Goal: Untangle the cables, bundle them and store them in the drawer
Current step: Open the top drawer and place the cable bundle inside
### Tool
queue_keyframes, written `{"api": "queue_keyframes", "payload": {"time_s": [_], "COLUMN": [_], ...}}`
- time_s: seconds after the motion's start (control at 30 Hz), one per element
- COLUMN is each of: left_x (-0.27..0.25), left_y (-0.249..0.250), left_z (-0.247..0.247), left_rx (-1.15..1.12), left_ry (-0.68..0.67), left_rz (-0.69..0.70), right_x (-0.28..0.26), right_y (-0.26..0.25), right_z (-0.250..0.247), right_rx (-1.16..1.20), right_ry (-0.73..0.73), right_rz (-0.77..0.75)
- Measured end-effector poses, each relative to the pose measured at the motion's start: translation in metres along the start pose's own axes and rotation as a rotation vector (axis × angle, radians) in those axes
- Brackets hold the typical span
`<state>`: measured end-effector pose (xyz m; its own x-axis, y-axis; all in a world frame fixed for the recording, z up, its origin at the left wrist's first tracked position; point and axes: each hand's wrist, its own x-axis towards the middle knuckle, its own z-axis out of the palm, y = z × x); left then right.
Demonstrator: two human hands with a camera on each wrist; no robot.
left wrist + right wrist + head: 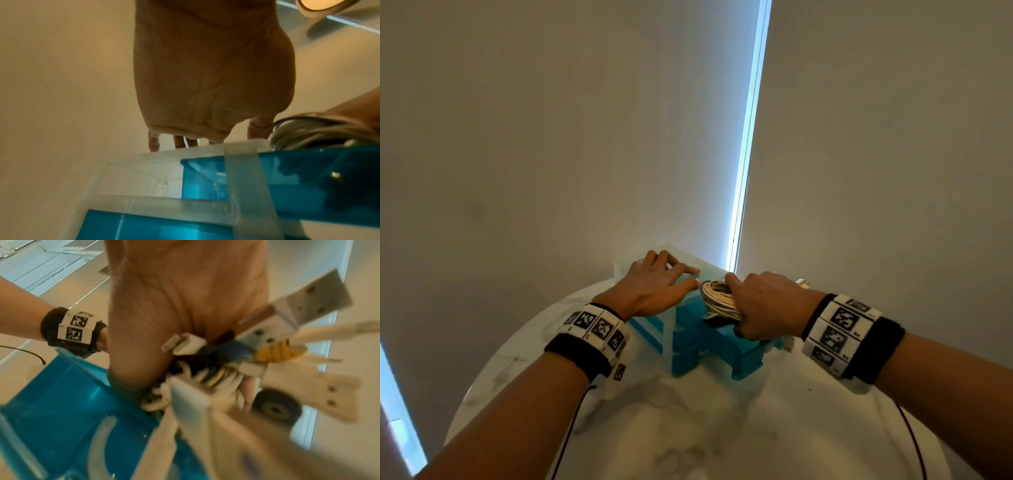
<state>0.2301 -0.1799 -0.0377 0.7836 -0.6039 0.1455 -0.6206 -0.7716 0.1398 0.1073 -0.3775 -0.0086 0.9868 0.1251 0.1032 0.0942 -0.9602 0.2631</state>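
Now cable bundle (719, 298) in right hand (767, 308)

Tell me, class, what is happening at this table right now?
A person is putting away a bundle of cables. The right hand grips the coiled bundle and holds it over the open blue drawer of a small drawer unit on a white table. The left hand rests flat on top of the unit, seemingly steadying it. The bundle is not yet let go.
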Motion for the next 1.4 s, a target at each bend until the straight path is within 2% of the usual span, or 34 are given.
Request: {"api": "queue_keyframes", "payload": {"time_s": [0.13,0.3,0.53,0.6,0.73,0.8,1.0,1.13,1.23,1.3,1.4], "left_x": [0.009,0.011,0.019,0.024,0.036,0.038,0.034,0.036,0.034,0.033,0.038], "left_y": [-0.001,-0.007,-0.004,0.004,0.018,0.018,0.017,0.010,0.002,-0.001,-0.001], "left_z": [0.010,0.011,0.006,0.006,0.010,0.011,0.010,0.006,0.000,-0.002,-0.002], "left_rx": [0.007,-0.033,-0.012,0.053,0.121,0.100,-0.093,-0.059,-0.028,-0.007,-0.008], "left_ry": [0.034,0.026,-0.014,-0.010,-0.009,-0.012,-0.011,-0.139,-0.245,-0.265,-0.261], "left_rz": [-0.006,-0.019,-0.056,-0.081,-0.111,-0.130,-0.159,-0.113,-0.052,-0.040,-0.060], "right_x": [-0.001,-0.003,-0.018,-0.016,0.007,0.014,0.012,0.014,0.015,0.017,0.021], "right_y": [0.007,0.020,0.037,0.035,0.016,0.003,-0.010,-0.017,-0.015,-0.015,-0.013], "right_z": [-0.006,-0.011,-0.025,-0.024,-0.005,0.005,0.021,0.011,0.010,0.008,-0.001], "right_rx": [0.004,0.072,0.008,0.013,0.071,0.098,0.077,-0.101,-0.132,-0.148,-0.144], "right_ry": [-0.127,-0.338,-0.546,-0.497,-0.098,-0.015,-0.096,-0.129,-0.142,-0.160,-0.276], "right_rz": [-0.085,-0.113,-0.136,-0.134,0.000,0.032,0.059,0.085,0.112,0.112,0.114]}}
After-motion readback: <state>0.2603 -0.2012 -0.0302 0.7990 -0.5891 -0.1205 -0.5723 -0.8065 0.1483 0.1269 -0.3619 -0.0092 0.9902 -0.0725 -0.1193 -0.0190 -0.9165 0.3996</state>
